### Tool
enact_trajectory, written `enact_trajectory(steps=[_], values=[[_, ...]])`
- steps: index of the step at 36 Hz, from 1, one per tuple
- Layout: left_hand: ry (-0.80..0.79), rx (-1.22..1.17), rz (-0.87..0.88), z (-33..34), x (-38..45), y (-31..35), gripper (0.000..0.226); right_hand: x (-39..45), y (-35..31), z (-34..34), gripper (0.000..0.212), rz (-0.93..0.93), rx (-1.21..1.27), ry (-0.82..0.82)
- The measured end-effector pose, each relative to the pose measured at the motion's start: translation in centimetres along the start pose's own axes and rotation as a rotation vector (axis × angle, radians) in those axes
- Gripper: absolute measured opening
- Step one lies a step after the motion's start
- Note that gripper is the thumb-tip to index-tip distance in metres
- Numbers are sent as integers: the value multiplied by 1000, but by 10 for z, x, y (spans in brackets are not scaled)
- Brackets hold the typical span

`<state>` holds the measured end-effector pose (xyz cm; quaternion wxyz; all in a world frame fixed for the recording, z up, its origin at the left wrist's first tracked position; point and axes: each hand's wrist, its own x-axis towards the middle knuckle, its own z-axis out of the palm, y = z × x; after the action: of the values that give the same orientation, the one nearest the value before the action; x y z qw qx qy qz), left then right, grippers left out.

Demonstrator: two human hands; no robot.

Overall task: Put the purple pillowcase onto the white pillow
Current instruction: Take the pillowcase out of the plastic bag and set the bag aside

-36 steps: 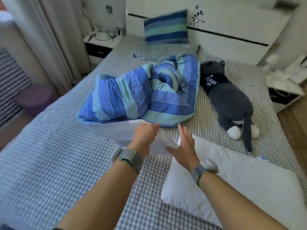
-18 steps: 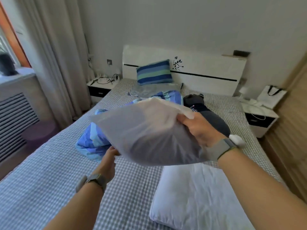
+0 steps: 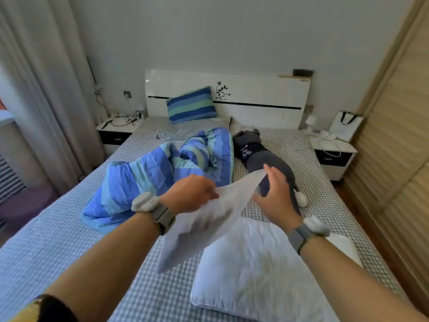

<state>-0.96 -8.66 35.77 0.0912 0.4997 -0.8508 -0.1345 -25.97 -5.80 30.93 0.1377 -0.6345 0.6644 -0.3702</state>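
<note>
Pillowcase (image 3: 204, 225), pale and thin, hangs in the air between our two hands above the bed (image 3: 58, 247), near the middle of the view. It looks more grey-white than purple in this light, and it is blurred. Its lower end droops toward six o'clock, just beside the pillow's left edge; we cannot tell whether it touches the bed.

Going left to right: at nine o'clock a curtain (image 3: 34, 101) hangs beside a nightstand (image 3: 118, 131) with dark cables on it. A rumpled blue striped duvet (image 3: 162, 168) lies on the checked bed at about ten o'clock from the hands. Behind it, at twelve o'clock, a striped cushion (image 3: 191, 105) leans on the white headboard (image 3: 255, 98).

Our left hand (image 3: 189, 194) grips the cloth's near upper edge, fingers curled round it. A band with a white puck sits on that wrist.

Our right hand (image 3: 275, 194), at about two o'clock from the left, pinches the far corner between thumb and fingers, pulling the cloth taut between the hands. It wears a similar band.

Behind the right hand lies a dark grey plush cat (image 3: 257, 154). The white pillow (image 3: 255, 275) lies flat on the bed at five o'clock, under the right forearm. At three o'clock stands a second nightstand (image 3: 334, 152) with a white bag (image 3: 346, 126).
</note>
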Motion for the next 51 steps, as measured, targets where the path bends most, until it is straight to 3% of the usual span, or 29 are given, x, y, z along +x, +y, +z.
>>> enact_trajectory(steps=[2,4,5,7,9,13,17,19,21,23,25,27,30,32,34,36,40,44,48,51], values=[[-31,98,37,-5,4,15,34,4,-16,4,79,-278,-167,-178],[-7,146,51,-12,3,19,35,5,-29,11,42,-442,-325,-232],[11,176,58,-18,1,20,37,6,-33,12,24,-471,-327,-212],[67,235,61,-29,-6,15,31,8,-37,12,14,-414,-161,-234],[77,273,60,-40,-13,3,23,13,-35,7,13,-339,-43,-253],[76,250,-122,-44,-29,-43,22,22,-32,3,16,-273,-53,-318],[173,-325,-145,-13,-31,-63,9,25,-34,-7,18,-163,-189,-347],[272,-626,-157,-1,-31,-54,3,27,-39,-18,17,-103,-469,-286],[313,-720,-118,7,-20,-32,4,30,-39,-32,15,-89,-665,-252],[324,-674,-59,8,-11,-12,14,34,-46,-41,9,-121,-535,-280],[316,-616,1,2,-7,5,24,33,-59,-38,29,-190,-229,-343],[296,-563,38,-4,-1,17,27,28,-75,-31,32,-246,5,-363],[246,-518,29,-15,4,29,29,23,-83,-19,14,-362,110,-209],[220,-500,5,-23,4,30,29,26,-87,-15,13,-389,156,-119],[204,-461,8,-27,2,27,29,28,-89,-15,17,-407,194,-136],[204,-367,20,-32,-2,24,30,28,-92,-14,19,-442,181,-184],[292,-189,-46,-34,-7,20,29,31,-99,-7,16,-494,141,-112],[407,-105,-156,-28,-6,18,16,42,-86,3,13,-521,-84,-107],[566,-243,-315,-32,-2,-8,21,54,-27,-5,13,-386,-266,-127],[673,-275,-369,-36,-6,-28,20,55,47,-21,25,-259,-517,-163]])
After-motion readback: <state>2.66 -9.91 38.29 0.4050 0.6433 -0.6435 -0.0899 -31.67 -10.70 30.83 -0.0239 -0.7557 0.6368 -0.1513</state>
